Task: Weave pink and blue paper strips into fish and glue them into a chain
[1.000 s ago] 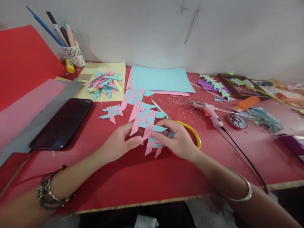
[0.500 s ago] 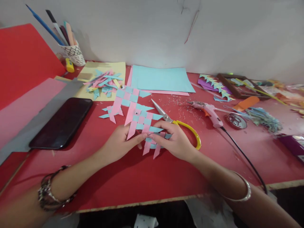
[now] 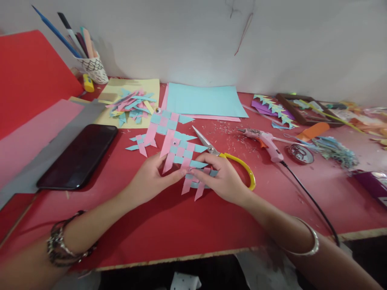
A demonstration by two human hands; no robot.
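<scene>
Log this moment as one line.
left hand and right hand: holding woven paper pieces; scissors: on table, beside right hand; glue gun: right of scissors

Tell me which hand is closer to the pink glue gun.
Right. The right hand is to the left of the pink glue gun, with the yellow scissor handle between them; the left hand is farther left, beyond the right hand.
</scene>
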